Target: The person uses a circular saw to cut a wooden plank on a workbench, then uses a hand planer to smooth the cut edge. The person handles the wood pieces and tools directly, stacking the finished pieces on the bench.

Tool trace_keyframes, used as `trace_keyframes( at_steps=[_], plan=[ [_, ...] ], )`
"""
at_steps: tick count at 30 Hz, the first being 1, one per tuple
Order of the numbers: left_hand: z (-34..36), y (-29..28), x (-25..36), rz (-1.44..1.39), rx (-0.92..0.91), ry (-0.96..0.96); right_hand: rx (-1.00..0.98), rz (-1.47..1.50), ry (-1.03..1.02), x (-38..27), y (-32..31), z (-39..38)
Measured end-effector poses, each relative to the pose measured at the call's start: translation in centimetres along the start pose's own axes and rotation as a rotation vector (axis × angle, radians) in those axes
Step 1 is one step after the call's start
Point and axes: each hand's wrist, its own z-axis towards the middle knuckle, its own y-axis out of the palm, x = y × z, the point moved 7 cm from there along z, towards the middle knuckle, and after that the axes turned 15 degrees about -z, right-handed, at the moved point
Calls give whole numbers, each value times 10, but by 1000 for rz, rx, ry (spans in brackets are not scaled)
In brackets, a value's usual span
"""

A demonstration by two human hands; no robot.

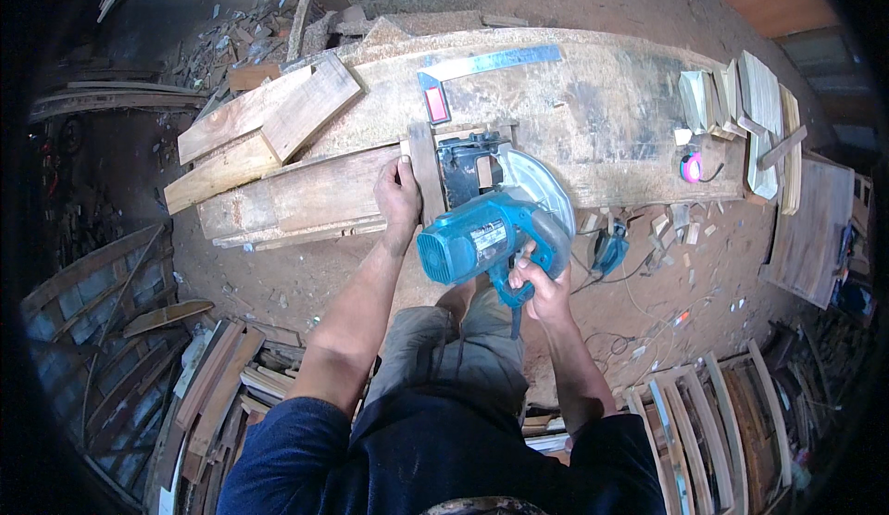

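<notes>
A teal circular saw [482, 228] sits with its dark base on a plank [319, 186] that lies along the near side of the workbench. My right hand [544, 283] is closed around its rear handle. A short wooden strip [426, 168] lies across the plank, against the left side of the saw's base. My left hand [398, 193] grips this strip at its left edge, fingers curled; their tips are partly hidden. The grey blade guard [537, 182] is on the saw's right side. Behind it, a metal try square [491, 61] with a red-marked stock lies flat.
Loose boards [310, 107] lie at the bench's left. Stacked cut blocks [741, 98] and a pink tape measure [692, 168] are at its right end. Another teal power tool [609, 248] and cords lie on the floor among offcuts. Long timber pieces [713, 432] are stacked close to me.
</notes>
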Motion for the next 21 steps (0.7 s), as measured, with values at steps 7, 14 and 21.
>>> trace_keyframes(
  at_steps=[7, 14, 21],
  plan=[
    [-1, 1, -1, -30, -12, -51, 21, 2, 9, -9, 7, 9],
    [-1, 2, -2, -33, -11, -44, 36, 28, 16, -13, 10, 17],
    [-1, 3, -1, -19, -17, -45, 32, 2, 11, -17, 14, 27]
  ],
)
